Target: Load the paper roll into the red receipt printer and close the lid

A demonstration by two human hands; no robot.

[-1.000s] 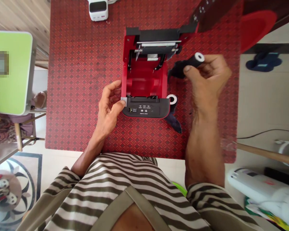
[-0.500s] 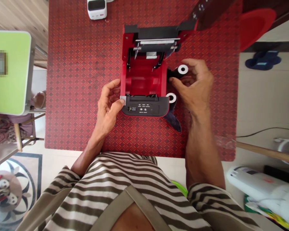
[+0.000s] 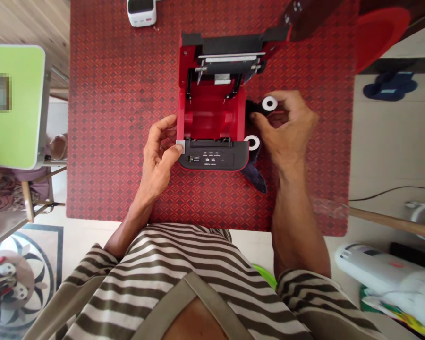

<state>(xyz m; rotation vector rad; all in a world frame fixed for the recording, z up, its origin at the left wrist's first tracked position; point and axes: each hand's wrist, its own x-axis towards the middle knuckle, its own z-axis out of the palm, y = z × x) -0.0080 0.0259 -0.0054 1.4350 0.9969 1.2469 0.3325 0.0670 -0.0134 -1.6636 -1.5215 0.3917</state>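
Note:
A red and black label printer (image 3: 209, 156) stands on the table with its lid (image 3: 230, 45) raised, and its red roll bay (image 3: 212, 120) holds nothing. My left hand (image 3: 159, 153) grips the front left corner, thumb on the grey latch piece (image 3: 180, 146), fingers along the side wall. Just right of the printer, my right hand (image 3: 290, 123) has thumb and fingers closed around a small black roll with a white ring end (image 3: 269, 103). A second roll with a white ring end (image 3: 252, 142) lies against the printer's side, beside a dark cloth (image 3: 254, 177).
A small white device (image 3: 141, 12) sits at the far edge of the red patterned table (image 3: 106, 141). To the left is a green-topped table (image 3: 17, 132); a red plastic seat (image 3: 382, 38) and dark slippers (image 3: 389, 87) are on the right. A white cylindrical appliance (image 3: 378, 269) lies lower right.
The view has shifted very slightly. My right hand has moved a touch to the right and down with the roll; my left hand keeps its hold on the printer corner.

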